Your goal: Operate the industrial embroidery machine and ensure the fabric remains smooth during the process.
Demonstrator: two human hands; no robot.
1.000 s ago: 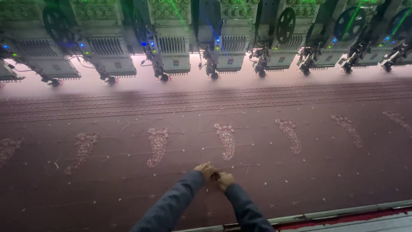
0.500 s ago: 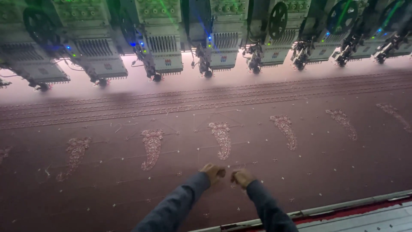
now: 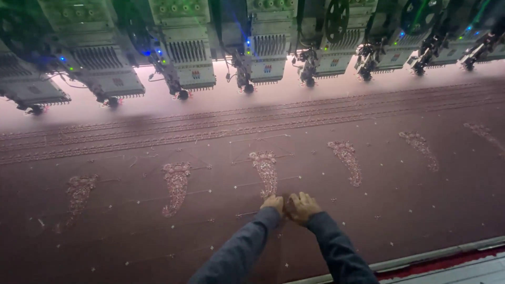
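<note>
From the left, I see the dark red cloth [image 3: 131,236] stretched flat across the bench, with a row of pale paisley motifs stitched into it. The far-left motif [image 3: 79,192] sits at about nine o'clock from my hands; the next motif [image 3: 176,186] lies at ten o'clock. My left hand [image 3: 273,202] rests on the cloth, touching the lower tip of the middle motif [image 3: 265,171], which runs up toward twelve o'clock. Its fingers are curled down against the cloth; I cannot tell whether they pinch anything. My right hand [image 3: 302,206] lies just beside it, touching it, fingers loosely bent on the cloth. Another motif [image 3: 347,162] lies at one o'clock. The embroidery heads [image 3: 263,52] line the top.
</note>
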